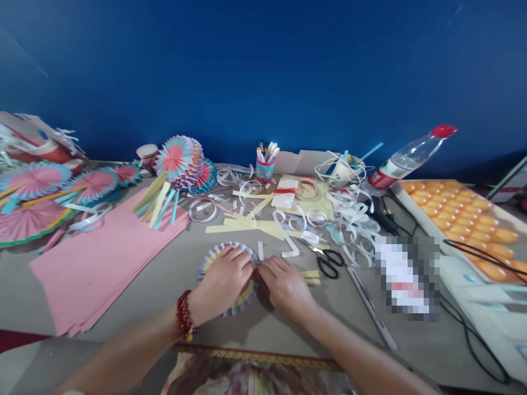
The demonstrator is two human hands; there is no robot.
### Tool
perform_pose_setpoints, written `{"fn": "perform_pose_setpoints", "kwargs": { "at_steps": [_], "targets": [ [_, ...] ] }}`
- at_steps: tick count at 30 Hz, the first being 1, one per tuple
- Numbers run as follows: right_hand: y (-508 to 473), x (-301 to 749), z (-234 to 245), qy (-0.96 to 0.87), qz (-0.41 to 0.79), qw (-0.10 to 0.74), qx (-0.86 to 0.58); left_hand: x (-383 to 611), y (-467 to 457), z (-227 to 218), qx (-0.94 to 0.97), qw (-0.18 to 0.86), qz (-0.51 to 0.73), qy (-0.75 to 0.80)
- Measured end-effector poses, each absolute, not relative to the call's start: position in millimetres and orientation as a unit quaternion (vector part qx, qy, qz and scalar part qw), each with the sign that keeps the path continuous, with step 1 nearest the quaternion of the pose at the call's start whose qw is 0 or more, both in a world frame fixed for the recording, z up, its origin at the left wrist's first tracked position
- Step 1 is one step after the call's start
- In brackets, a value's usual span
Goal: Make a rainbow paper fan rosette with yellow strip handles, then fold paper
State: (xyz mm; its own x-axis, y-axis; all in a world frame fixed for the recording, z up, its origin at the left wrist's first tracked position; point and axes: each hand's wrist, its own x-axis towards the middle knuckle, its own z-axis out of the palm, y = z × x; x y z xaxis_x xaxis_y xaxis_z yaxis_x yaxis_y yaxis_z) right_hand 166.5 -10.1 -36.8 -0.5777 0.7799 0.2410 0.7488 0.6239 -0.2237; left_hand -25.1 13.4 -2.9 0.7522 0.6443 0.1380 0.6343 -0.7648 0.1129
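A round pleated paper rosette [244, 300], purple at the rim and yellow inside, lies on the table in front of me. My left hand [225, 280] rests over it, fingers bent and pressed on its right part. At the rosette's right edge, my right hand [287, 288] has its fingers closed together close to the left fingertips. What the right fingers pinch is hidden. Just beyond the hands is a short white paper strip [261, 250]. Yellow paper strips [312, 277] and black-handled scissors [330, 263] lie to the right of my right hand.
Stacked pink paper [111, 263] and finished pleated fans [96, 184] occupy the left. Curled white strips [356, 225], a pen cup [265, 169] and a tilted bottle [405, 159] stand or lie behind. At right are a utility knife [373, 307], a cable [469, 329] and an orange-patterned box [465, 208].
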Motion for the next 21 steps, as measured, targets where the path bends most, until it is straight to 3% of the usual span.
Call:
{"fn": "perform_pose_setpoints", "kwargs": {
  "at_steps": [21],
  "targets": [
    [-7.0,173.6,-32.7,-0.868,0.020,0.178,-0.464,-33.2,20.7,-5.9,0.941,-0.007,0.104,0.321]
  ]
}}
